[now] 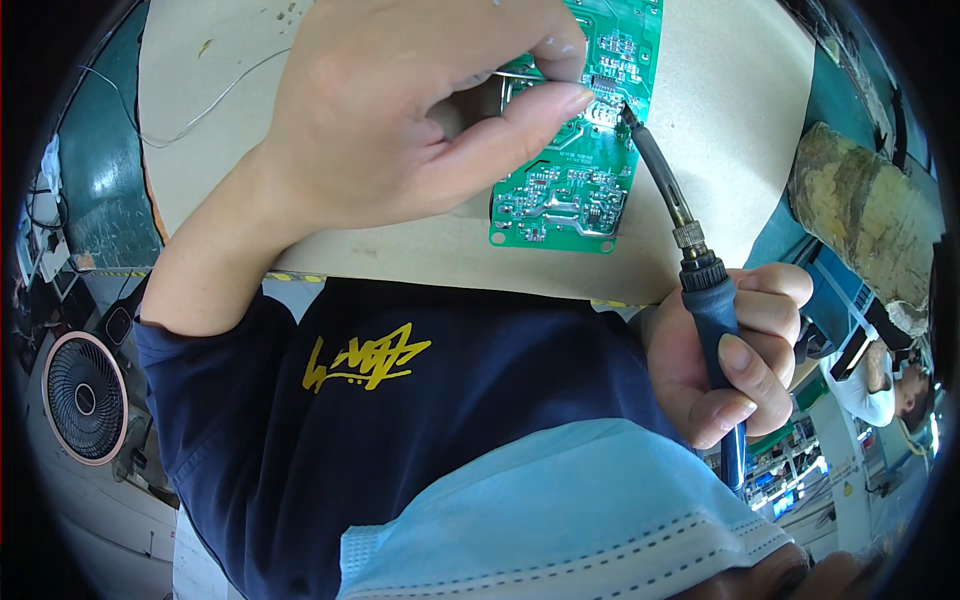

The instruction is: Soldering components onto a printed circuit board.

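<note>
A green circuit board (565,222) lies on the light brown work surface, its lower part in full view and its upper left part behind my left hand (430,115). The thumb and forefinger of that hand are pinched together over the board. A thin silver solder wire (215,102) curves in from the left and passes behind the hand; a short silver piece shows between the fingers. In my right hand (745,350), closed round its dark blue handle, a soldering iron (662,172) slants up to the left. Its dark tip is at the board's right part, near a small black chip (604,84).
Light brown sheeting (730,110) covers the bench, with a green mat (105,170) at the left edge. A round fan (85,398) stands at the lower left. At the right are a worn, stained brown roll-like object (860,210) and another person in white (865,385).
</note>
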{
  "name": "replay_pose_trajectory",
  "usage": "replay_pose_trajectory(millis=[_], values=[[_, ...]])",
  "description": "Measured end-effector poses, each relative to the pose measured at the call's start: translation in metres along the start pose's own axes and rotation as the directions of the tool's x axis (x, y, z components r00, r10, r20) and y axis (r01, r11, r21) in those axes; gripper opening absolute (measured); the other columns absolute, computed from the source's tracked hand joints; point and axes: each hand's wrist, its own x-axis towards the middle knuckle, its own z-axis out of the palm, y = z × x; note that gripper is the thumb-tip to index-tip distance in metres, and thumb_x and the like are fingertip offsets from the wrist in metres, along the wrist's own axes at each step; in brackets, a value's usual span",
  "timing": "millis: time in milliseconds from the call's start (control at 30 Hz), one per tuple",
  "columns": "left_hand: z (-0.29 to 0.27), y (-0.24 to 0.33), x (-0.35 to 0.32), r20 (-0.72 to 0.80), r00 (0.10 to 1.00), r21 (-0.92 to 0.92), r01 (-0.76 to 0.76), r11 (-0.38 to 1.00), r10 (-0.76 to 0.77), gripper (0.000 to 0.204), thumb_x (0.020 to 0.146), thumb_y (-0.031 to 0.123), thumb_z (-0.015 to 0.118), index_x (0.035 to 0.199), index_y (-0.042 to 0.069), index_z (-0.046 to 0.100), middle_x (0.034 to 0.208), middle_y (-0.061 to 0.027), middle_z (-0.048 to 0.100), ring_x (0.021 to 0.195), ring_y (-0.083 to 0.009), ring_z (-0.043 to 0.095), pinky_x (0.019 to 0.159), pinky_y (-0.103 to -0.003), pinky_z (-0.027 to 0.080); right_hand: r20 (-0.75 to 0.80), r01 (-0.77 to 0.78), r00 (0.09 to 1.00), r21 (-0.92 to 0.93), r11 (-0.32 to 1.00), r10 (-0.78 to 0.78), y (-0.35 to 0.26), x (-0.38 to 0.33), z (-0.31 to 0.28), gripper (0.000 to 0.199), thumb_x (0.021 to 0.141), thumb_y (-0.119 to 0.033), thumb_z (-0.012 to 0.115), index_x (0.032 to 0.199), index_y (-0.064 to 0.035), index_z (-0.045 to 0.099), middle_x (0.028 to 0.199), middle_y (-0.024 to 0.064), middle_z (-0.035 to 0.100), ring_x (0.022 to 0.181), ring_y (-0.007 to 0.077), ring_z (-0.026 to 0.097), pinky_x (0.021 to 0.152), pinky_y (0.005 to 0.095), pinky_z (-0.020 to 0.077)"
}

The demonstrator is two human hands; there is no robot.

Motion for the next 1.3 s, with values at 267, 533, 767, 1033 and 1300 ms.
replay_pose_trajectory(millis=[267, 533, 767, 1033, 1300], values=[[0.0025, -0.0026, -0.0026, -0.008, 1.0, 0.024, -0.011, 1.0, 0.011, 0.013, 0.079, -0.001, 0.08, 0.086, 0.003, 0.069, 0.072, -0.0095, 0.066, 0.056, -0.0217, 0.063, 0.049, -0.03, 0.048, 0.002, 0.006, 1.0, 0.003, 1.0, -0.006, 0.0007, -0.0004, -0.0003, 0.036, 0.103, -0.035, 0.046, 0.095, -0.0035, 0.061, 0.067, 0.0017, 0.045, 0.053, 0.0161, 0.045, 0.054, 0.034, 0.039], [0.0047, -0.0015, -0.0011, -0.053, 0.999, -0.006, -0.011, 1.0, 0.011, 0.014, 0.079, -0.001, 0.08, 0.087, 0.002, 0.07, 0.074, -0.0097, 0.067, 0.057, -0.0221, 0.064, 0.05, -0.03, 0.049, 0.012, 0.005, 1.0, 0.004, 1.0, -0.005, 0.0005, -0.0002, -0.0012, 0.037, 0.103, -0.036, 0.046, 0.096, -0.0033, 0.061, 0.068, 0.0019, 0.046, 0.053, 0.0163, 0.046, 0.054, 0.034, 0.0397], [-0.0025, 0.0014, 0.0032, 0.027, 0.999, 0.047, -0.024, 0.999, 0.022, 0.014, 0.079, -0.001, 0.08, 0.086, 0.002, 0.069, 0.074, -0.0095, 0.067, 0.057, -0.0217, 0.064, 0.05, -0.03, 0.049, 0.008, 0.004, 1.0, 0.011, 1.0, -0.004, 0.0008, -0.0007, -0.0012, 0.037, 0.103, -0.036, 0.046, 0.095, -0.0033, 0.061, 0.068, 0.0019, 0.046, 0.053, 0.0163, 0.046, 0.054, 0.034, 0.0396], [-0.002, 0.0056, 0.0064, 0.033, 0.999, 0.055, -0.016, 0.998, 0.014, 0.014, 0.079, -0.001, 0.081, 0.086, 0.002, 0.069, 0.074, -0.0096, 0.067, 0.057, -0.0217, 0.064, 0.049, -0.03, 0.049, 0.021, -0.006, 1.0, 0.007, 1.0, 0.006, 0.0003, 0.0003, -0.0022, 0.036, 0.103, -0.035, 0.046, 0.096, -0.0036, 0.061, 0.067, 0.0016, 0.046, 0.053, 0.0161, 0.046, 0.055, 0.0339, 0.04], [-0.0022, 0.0046, 0.0057, 0.036, 0.999, 0.064, -0.02, 0.998, 0.018, 0.014, 0.079, -0.001, 0.081, 0.087, 0.003, 0.069, 0.074, -0.0094, 0.067, 0.057, -0.0216, 0.064, 0.05, -0.03, 0.049, 0.022, 0.004, 1.0, 0.01, 1.0, -0.004, 0.0011, 0.0002, -0.0013, 0.037, 0.104, -0.036, 0.045, 0.097, -0.0037, 0.061, 0.067, 0.0015, 0.046, 0.053, 0.0161, 0.046, 0.054, 0.0336, 0.0398]])
